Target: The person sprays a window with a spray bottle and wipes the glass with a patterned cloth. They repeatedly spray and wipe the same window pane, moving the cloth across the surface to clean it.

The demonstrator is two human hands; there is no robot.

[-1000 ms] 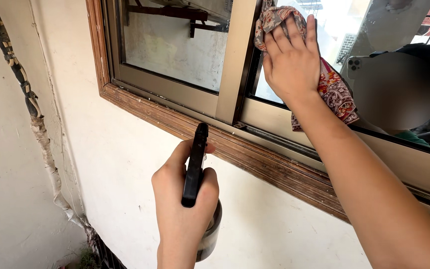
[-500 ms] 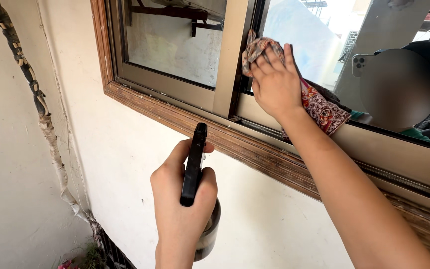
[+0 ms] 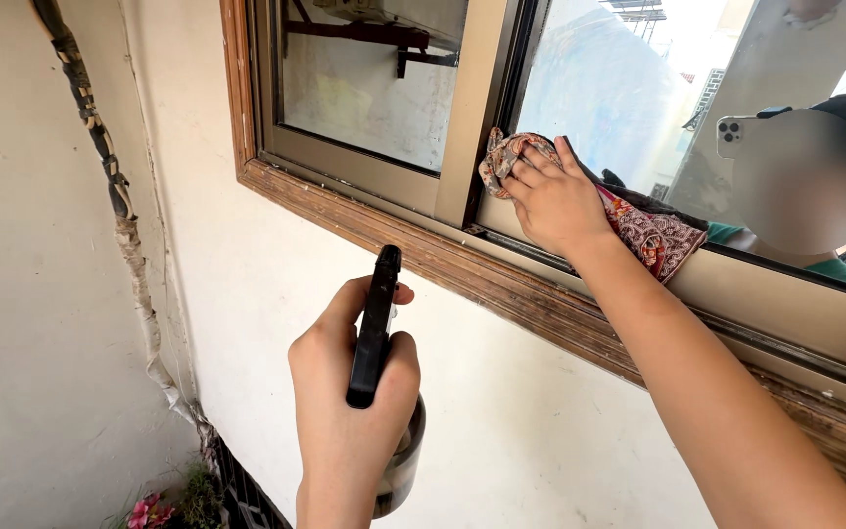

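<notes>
Cloth (image 3: 638, 227), patterned, pressed by right hand (image 3: 552, 201) at glass (image 3: 619, 98) bottom-left corner w/ fingers flat on it. Left hand (image 3: 350, 411) grips spray bottle (image 3: 384, 392) below sill. Upper glass looks smeary; likely partway.

Cream plastered wall (image 3: 41, 294), kinda scuffed. Taped-up cable (image 3: 115, 186) down the left side. Wooden window frame (image 3: 501, 284) with bronze metal sash (image 3: 467, 108), dusty glass (image 3: 364, 88), bright daylight. Pink flowers (image 3: 144, 509) bottom left.
</notes>
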